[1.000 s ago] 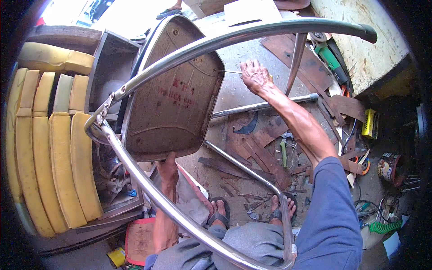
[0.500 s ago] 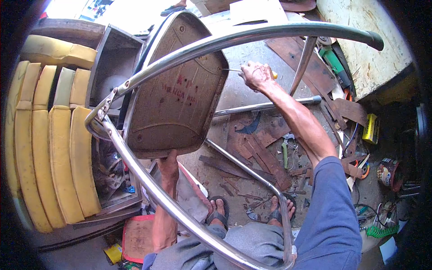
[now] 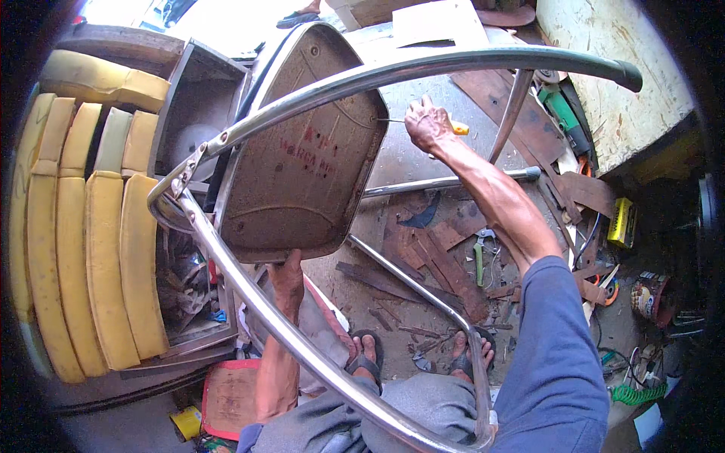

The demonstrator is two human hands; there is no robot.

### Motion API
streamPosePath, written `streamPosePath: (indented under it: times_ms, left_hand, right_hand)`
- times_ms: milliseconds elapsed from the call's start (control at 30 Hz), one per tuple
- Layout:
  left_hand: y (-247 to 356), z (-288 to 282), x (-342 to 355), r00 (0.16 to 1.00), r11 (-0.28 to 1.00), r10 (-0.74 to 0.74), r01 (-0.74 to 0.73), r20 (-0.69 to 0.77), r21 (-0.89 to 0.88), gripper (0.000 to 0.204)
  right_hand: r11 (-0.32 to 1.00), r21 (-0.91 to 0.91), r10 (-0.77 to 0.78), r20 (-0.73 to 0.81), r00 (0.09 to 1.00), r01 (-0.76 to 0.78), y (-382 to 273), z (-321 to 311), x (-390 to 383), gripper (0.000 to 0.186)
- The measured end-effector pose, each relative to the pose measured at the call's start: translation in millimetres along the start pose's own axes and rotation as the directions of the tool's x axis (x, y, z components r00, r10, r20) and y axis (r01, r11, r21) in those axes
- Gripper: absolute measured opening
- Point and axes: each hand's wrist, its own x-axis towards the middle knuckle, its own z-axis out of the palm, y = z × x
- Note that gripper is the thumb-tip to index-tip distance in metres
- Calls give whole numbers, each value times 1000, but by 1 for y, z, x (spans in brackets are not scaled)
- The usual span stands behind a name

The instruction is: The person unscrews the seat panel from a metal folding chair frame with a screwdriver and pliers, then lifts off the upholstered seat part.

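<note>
A chair seat panel (image 3: 291, 196), brown underneath with faded red stencilled lettering, stands tilted on edge inside a chrome tubular chair frame (image 3: 272, 313). My left hand (image 3: 287, 275) grips the panel's lower edge, its fingers partly hidden behind it. My right hand (image 3: 427, 124) is closed on a screwdriver with a yellow handle (image 3: 459, 129); the thin shaft reaches left to a hole near the panel's upper right corner. Whether the tip is inside the hole is too small to tell. The frame's upper tube passes across the panel, above my right hand.
Yellow foam pads (image 3: 102, 264) and a grey wooden crate (image 3: 177, 57) lie at left. Brown board scraps (image 3: 445, 268) and green-handled snips (image 3: 479, 260) lie on the floor. A green angle grinder (image 3: 559, 109) rests by a pale box (image 3: 612, 60). Another person's foot (image 3: 298, 19) shows at top.
The panel and frame have shifted a little right in the picture, the left-side things slightly up. My right hand has turned slightly on the screwdriver, showing more handle; my left hand keeps its grip.
</note>
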Motion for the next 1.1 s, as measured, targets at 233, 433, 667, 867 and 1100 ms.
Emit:
streamPosePath:
  times_ms: [233, 433, 667, 867, 1100]
  left_hand:
    - [22, 1, 5, 978, 959, -202, 188, 47, 212, 56]
    - [9, -5, -2, 991, 973, -120, 104, 67, 207, 46]
    - [11, -6, 1, 982, 969, -173, 155, 81, 193, 60]
    - [20, -6, 1, 972, 954, -234, 228, 5, 194, 60]
    - [24, 5, -1, 988, 975, -152, 151, -4, 161, 40]
  right_hand:
    - [996, -74, -64, -222, 973, 48, 7, -5, 7, 28]
    - [984, 176, -33, 220, 975, -7, 7, -2, 21, 25]
    - [983, 182, 4, -169, 986, 27, -6, 20, 18, 16]
    - [982, 186, -19, -18, 1000, 22, -14, 21, 28, 17]
    - [979, 206, 22, -134, 991, 6, -25, 14, 31, 20]
